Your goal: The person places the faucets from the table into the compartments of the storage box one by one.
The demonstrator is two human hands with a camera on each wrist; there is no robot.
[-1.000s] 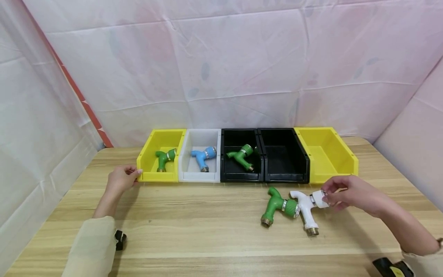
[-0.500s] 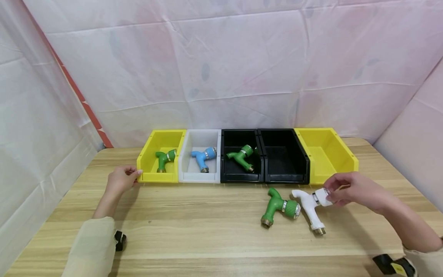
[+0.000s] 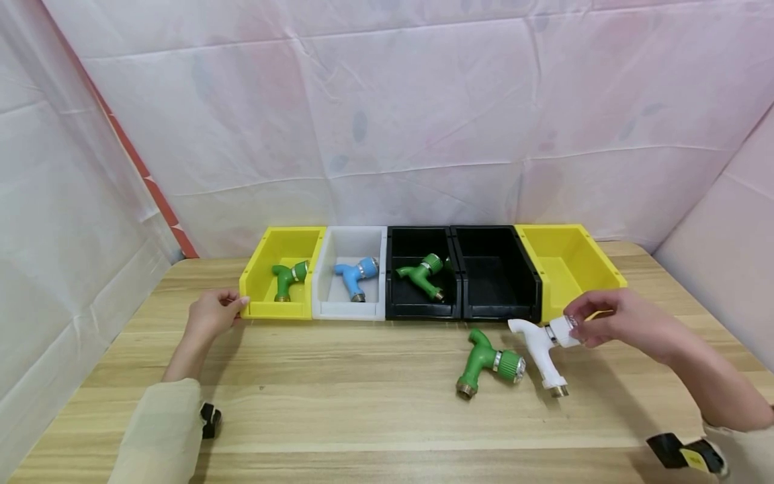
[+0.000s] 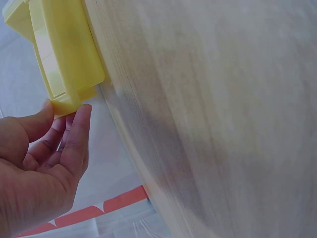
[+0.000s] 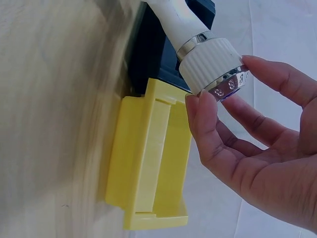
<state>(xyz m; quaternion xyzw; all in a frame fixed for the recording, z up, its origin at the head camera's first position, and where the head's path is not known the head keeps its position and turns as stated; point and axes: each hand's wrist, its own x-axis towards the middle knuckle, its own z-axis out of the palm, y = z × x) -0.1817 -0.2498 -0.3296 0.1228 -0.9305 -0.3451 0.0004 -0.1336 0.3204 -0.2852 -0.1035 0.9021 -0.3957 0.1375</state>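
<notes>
White tap (image 3: pixel 540 345), lower right in the head view, seems rigid and slick, best held by its ribbed knob (image 5: pixel 210 62), whose tip my right fingers (image 5: pixel 205 121) pinch while my left fingers (image 4: pixel 79 133) pinch the far-left yellow bin (image 3: pixel 278 310).

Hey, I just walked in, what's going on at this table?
A person's right hand pinches the white tap by its knob, apparently above the table. Their left hand holds the corner of the left yellow bin. One green tap lies on the table; another green tap is in that bin, a third in the left black bin, and a blue tap in the white bin.
</notes>
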